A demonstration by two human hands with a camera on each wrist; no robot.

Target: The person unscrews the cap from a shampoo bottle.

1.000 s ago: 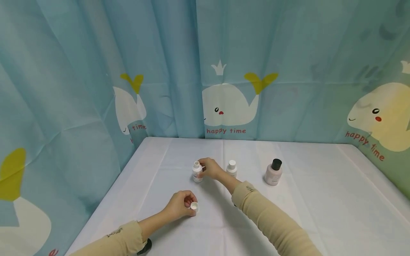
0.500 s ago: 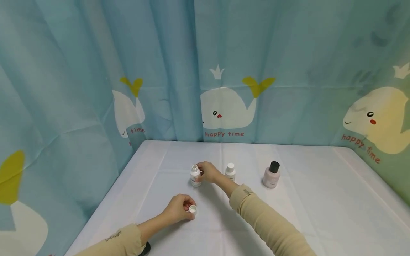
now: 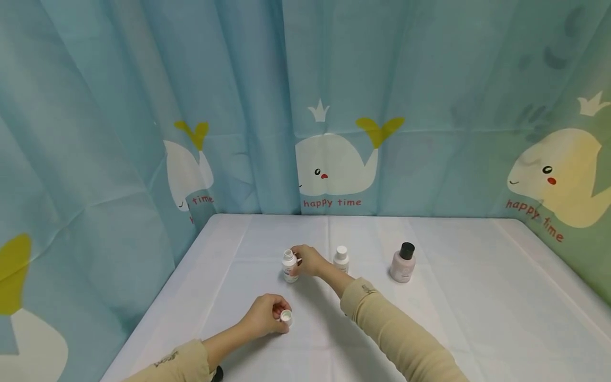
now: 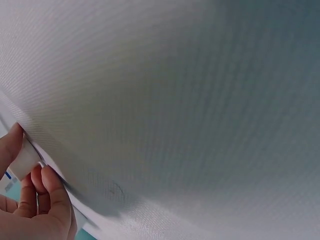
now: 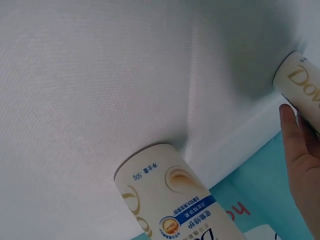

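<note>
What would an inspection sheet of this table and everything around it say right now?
Surface: table covered with a white cloth, creased in straight lines.
Job's things: small white bottle standing upright with no cap on; its white cap is nearer the person.
Clutter: a capped white bottle and a pink bottle with a black cap stand to the right, apart from each other.
Hands: right hand holds the open bottle at its side; left hand pinches the cap low over the cloth.
Cables: nothing seen.
Surroundings: blue curtain printed with white whales and "happy time" closes in the back and both sides.
</note>
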